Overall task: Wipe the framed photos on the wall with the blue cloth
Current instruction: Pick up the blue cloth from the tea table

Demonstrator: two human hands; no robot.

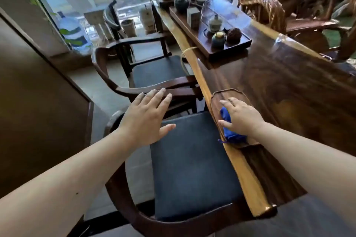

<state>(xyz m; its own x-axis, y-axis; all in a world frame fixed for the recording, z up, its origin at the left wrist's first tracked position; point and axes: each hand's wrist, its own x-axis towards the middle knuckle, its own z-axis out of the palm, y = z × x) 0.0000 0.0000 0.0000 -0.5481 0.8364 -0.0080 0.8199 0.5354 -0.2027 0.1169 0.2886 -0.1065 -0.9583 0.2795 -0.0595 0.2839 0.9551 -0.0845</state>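
Wood table [273, 86] w/ two trays [209, 44]

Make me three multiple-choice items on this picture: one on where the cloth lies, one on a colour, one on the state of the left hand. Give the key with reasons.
1. Where is the blue cloth?
A. on the chair seat
B. in the small wooden tray on the table
C. on the floor

2. What colour is the near chair's seat cushion?
A. red
B. white
C. dark blue-grey

3. What is the left hand doing?
A. spread open above the chair, holding nothing
C. pressing the cloth
B. gripping a teapot

Key: 1 B, the cloth sits inside the tray's rim under the right hand. 2 C, the cushion is dark blue-grey. 3 A, its fingers are spread and empty.
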